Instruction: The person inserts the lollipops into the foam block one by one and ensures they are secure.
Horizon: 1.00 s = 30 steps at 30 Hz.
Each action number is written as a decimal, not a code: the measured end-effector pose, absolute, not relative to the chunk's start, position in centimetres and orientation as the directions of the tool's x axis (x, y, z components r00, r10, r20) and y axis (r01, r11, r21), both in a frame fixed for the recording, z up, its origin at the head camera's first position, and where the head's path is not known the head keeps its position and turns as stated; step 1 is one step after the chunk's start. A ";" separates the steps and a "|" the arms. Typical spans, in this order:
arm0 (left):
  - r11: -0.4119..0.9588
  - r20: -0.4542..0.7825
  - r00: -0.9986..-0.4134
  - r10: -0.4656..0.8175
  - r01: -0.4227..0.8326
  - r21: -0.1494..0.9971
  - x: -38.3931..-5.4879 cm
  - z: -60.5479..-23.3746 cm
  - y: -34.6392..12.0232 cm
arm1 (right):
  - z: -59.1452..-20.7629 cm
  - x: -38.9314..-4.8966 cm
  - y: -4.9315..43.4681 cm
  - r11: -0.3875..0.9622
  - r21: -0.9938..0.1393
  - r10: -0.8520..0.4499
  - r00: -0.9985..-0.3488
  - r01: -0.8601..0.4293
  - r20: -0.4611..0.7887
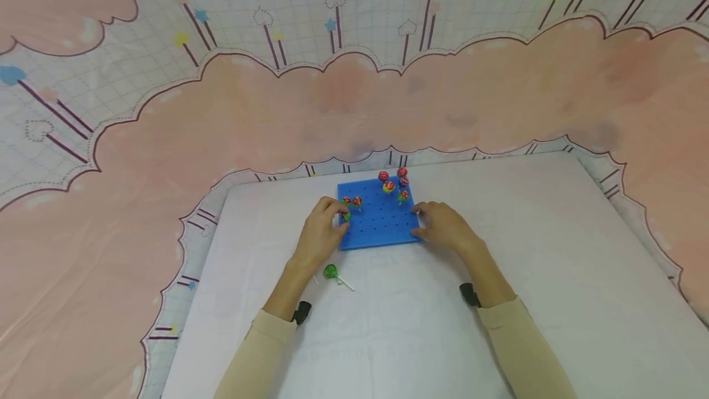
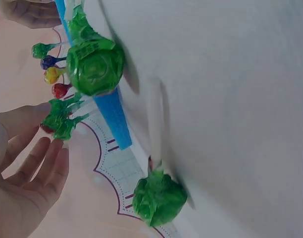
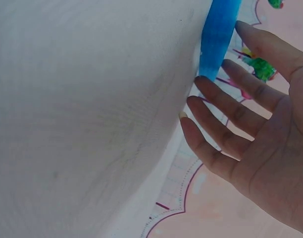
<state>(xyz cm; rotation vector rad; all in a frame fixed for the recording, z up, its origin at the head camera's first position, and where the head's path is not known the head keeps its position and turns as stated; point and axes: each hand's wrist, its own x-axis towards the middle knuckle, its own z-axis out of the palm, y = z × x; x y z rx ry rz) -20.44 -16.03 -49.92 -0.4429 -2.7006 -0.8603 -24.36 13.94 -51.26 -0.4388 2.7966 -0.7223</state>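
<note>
A blue board (image 1: 376, 220) with rows of small holes lies on the white table. My left hand (image 1: 321, 233) is at its left edge, thumb and fingertips on either side of a green-wrapped lollipop (image 2: 62, 119) and pinching it. Two red-topped lollipops (image 1: 357, 202) stand in the board just beyond. At the right edge of the board is my right hand (image 1: 445, 226), its fingers spread and gently bent, thumb and index fingertips touching the board's side (image 3: 218, 39). It holds no lollipop.
Several lollipops (image 1: 389, 187) stand upright at the board's far right corner. A green lollipop (image 1: 330, 271) with a white stick lies in front of the board; another green one (image 2: 159, 198) lies near it, mostly behind my left forearm in the head view. A patterned cloth (image 1: 388, 109) hangs behind the table.
</note>
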 end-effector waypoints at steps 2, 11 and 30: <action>0.785 0.344 -0.918 0.197 0.358 0.505 -20.2 -49.6 -16.3 | -51.2 -24.4 13.9 0.836 -0.496 -0.341 -0.930 -0.234 -0.135; 0.829 0.331 -0.932 0.148 0.300 0.472 -19.0 -48.0 -18.0 | -50.9 -24.2 14.1 0.829 -0.498 -0.357 -0.926 -0.255 -0.119; 0.923 -0.058 -0.990 0.127 0.096 0.372 -15.8 -47.5 -22.2 | -50.9 -24.3 14.2 0.819 -0.502 -0.379 -0.919 -0.278 -0.108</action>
